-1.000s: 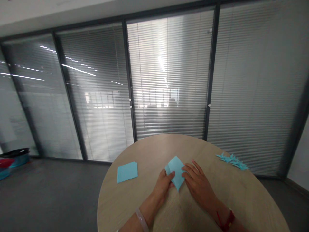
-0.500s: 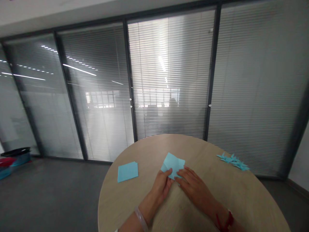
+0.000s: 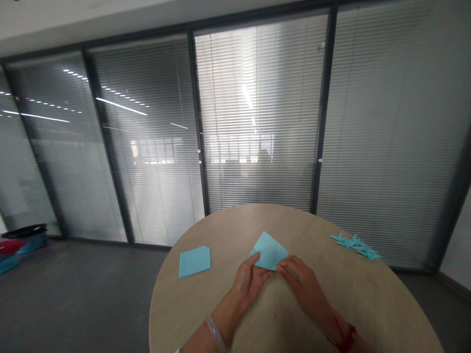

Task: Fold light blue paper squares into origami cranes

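Observation:
A folded sheet of light blue paper [image 3: 269, 251] lies near the far middle of the round wooden table [image 3: 235, 230], tilted with one corner pointing away from me. My left hand [image 3: 250, 283] holds its lower left edge, with the thumb on top. My right hand [image 3: 301, 282] touches its lower right corner with the fingertips. Left of the hands lies a flat square of the same blue paper [image 3: 195, 261], and neither hand touches it. To the right, a small heap of blue paper pieces [image 3: 356, 246] sits near the table edge.
The round table's edge curves close around the papers. Behind it stands a glass partition with blinds [image 3: 257, 98]. A blue bin with a black rim [image 3: 25, 238] and a red item [image 3: 10, 246] stand on the grey floor at far left.
The folded paper has turned clockwise, from a point-down diamond to a wider shape lying further from me. My right hand has shifted towards me and to the right.

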`<state>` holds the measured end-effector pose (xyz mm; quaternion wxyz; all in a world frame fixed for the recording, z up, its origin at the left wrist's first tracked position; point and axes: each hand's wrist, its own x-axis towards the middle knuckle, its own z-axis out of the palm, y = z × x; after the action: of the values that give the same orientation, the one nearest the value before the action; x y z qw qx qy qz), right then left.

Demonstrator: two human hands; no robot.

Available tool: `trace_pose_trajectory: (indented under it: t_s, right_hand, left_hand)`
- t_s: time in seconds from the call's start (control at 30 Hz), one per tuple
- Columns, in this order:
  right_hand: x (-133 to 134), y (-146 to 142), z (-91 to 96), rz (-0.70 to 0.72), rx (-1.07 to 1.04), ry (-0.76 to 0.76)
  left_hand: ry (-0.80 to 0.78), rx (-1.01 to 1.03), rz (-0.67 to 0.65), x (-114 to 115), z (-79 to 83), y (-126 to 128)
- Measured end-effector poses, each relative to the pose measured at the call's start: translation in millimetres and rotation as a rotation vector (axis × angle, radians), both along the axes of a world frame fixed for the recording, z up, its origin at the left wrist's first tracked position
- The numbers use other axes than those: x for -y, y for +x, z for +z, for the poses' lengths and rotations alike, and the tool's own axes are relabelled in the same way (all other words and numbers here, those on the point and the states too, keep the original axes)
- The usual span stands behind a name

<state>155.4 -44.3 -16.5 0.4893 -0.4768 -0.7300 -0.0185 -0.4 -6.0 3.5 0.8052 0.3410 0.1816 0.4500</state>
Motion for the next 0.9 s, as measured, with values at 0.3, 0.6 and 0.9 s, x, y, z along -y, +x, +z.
trace_pose_trajectory:
  t_s: [0.3,0.6,0.9]
  right_hand:
    - [-1.9,1.5,1.4,-0.059,-0.176,-0.122]
    - [-3.7,4.1,-1.7,-0.088,-0.164,-0.123]
    - [-8.6,7.3,-10.4,-0.103,-0.142,-0.112]
  left_hand:
    - [0.041,-0.026,-0.022,1.1,-4.6,3.2]
    - [0.331,-0.143,-0.004,14.9,3.8,4.1]
    - [0.445,-0.309,0.039,11.3,1.8,1.6]
